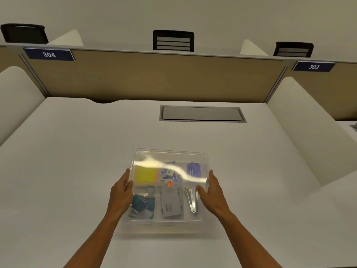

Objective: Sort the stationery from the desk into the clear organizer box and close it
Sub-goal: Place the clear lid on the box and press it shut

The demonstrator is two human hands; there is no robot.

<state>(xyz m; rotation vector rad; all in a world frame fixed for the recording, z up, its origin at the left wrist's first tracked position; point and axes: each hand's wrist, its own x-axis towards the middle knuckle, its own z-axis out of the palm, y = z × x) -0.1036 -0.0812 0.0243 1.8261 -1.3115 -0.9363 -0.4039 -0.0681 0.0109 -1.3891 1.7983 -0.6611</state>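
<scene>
The clear organizer box (164, 226) stands on the white desk in front of me. A clear lid (170, 156) hovers over it, tilted, with glare across it. My left hand (120, 192) grips the lid's left edge and my right hand (211, 190) grips its right edge. Through the lid I see yellow sticky notes (145, 176), a purple item (193, 169), a grey case (171, 205), teal binder clips (143, 205), small packets (168, 174) and a metal tool (191, 200) in the compartments.
A grey cable hatch (201, 114) is set into the desk beyond the box. A tan partition (154, 76) with signs 304 and 303 backs the desk, and white side dividers (301, 128) flank it. Black chair backs (173, 41) show behind.
</scene>
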